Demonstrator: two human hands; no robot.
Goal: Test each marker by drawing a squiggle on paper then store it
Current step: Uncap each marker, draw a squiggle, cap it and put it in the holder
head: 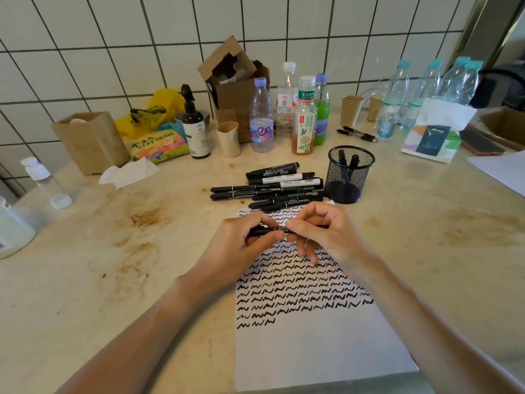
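My left hand (244, 237) and my right hand (318, 231) meet over the top part of the paper (312, 345), and between them I hold one black marker (279, 230) lying level, its length running left to right. The fingers of my left hand curl around its left end, while my right thumb and forefinger pinch it near the middle, the other right fingers hanging loosely bent below. I cannot tell whether the cap is on or off, since my fingers cover both ends. The paper under my hands carries many rows of black squiggles (298, 291), the lowest row short and ending at the left side; the lower part of the sheet is blank. Just beyond the paper lies a pile of black markers (270, 186), most pointing sideways. Right of that pile stands a black mesh pen cup (348, 177) with two markers upright in it. Farther back, along the tiled wall (85, 52), stand plastic bottles (261, 120), paper cups (228, 139) and an open cardboard box (230, 81) on the stained counter (113, 251).
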